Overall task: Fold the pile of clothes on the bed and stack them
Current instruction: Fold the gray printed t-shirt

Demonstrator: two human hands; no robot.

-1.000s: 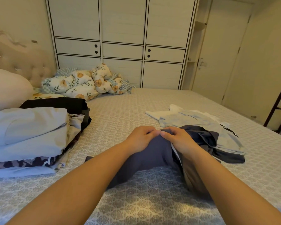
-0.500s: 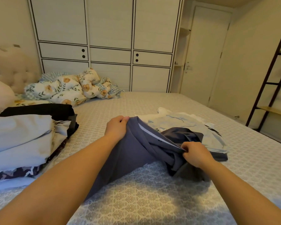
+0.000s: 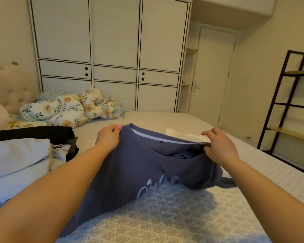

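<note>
blue shirt (image 3: 130,172) now spread between hands

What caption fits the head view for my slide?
Both hands, left hand and right hand, hold a blue-grey printed cotton T-shirt by its shoulders above the patterned bed.

Matt blue cloth shirt (image 3: 130,172) with smooth pale print lies on the bed's (image 3: 174,216) textured patterned cover.

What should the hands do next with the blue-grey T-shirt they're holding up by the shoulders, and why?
Probably lower it flat onto the bed in front. The left hand and right hand each pinch a shoulder of the blue-grey T-shirt, spread apart, neckline open, print side up; its right side is bunched and the hem drags on the sheet, so it needs laying out before folding.
</note>
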